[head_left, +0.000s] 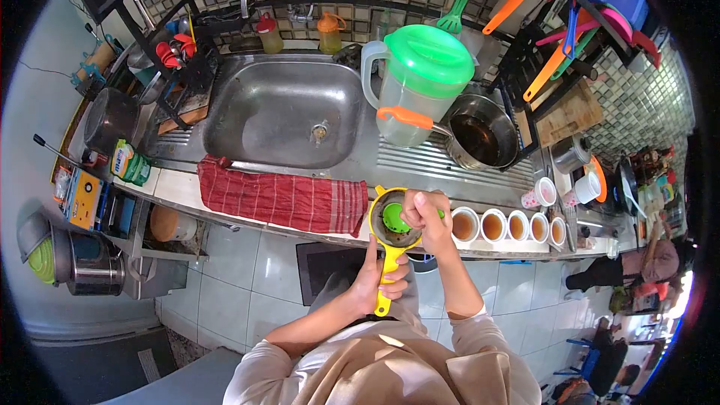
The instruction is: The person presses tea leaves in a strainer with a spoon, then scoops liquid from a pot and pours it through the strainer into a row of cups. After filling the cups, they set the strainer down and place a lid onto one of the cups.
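My left hand (pixel 375 285) is wrapped round the handle of a yellow strainer (pixel 391 274), held over the counter's front edge. Dark bits lie in its mesh. Closed in a fist above the rim, my right hand (pixel 426 219) grips a green utensil (pixel 394 217), whose round end rests in the strainer. To the right, several cups of brown liquid (pixel 493 225) stand in a row along the edge. A red checked cloth (pixel 277 199) lies left of the strainer.
Behind are a steel sink (pixel 281 112), a lidded pitcher (pixel 409 97) and a steel pot (pixel 481 135) with dark liquid. Two patterned cups (pixel 538 193) lie tilted at the right. Black racks (pixel 517 60) flank the counter. Other people are at the far right.
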Motion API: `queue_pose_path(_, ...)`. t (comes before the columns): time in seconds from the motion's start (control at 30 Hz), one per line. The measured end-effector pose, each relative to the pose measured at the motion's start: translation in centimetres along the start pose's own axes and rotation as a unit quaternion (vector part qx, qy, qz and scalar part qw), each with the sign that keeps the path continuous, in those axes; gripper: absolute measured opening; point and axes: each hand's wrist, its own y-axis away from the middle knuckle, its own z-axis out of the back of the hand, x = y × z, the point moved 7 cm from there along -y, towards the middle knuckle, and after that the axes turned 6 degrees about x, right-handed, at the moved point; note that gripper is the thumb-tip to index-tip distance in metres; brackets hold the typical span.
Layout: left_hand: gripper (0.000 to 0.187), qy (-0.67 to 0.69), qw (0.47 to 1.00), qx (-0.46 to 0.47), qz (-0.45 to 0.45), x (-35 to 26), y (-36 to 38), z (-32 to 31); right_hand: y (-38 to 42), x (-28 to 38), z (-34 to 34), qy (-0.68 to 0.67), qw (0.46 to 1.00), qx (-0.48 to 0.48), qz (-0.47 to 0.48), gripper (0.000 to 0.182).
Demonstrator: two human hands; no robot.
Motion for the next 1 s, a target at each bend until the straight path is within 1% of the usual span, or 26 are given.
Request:
queue_pose_path(0.63, 0.061, 0.008, 1.0, 0.008, -0.004, 0.07, -0.03, -0.07, 0.18, 0.04, 0.09, 0.01, 1.0, -0.015, -0.005, 0.047)
queue_pose_path(0.83, 0.061, 0.005, 1.0, 0.007, -0.009, 0.08, -0.09, -0.17, 0.46, -0.23, 0.35, 0.023, 1.0, -0.006, 0.003, 0.046)
queue_pose_path(1.0, 0.062, 0.008, 1.0, 0.008, -0.008, 0.13, -0.18, -0.03, 0.44, -0.03, 0.22, 0.01, 1.0, -0.009, 0.0, 0.046)
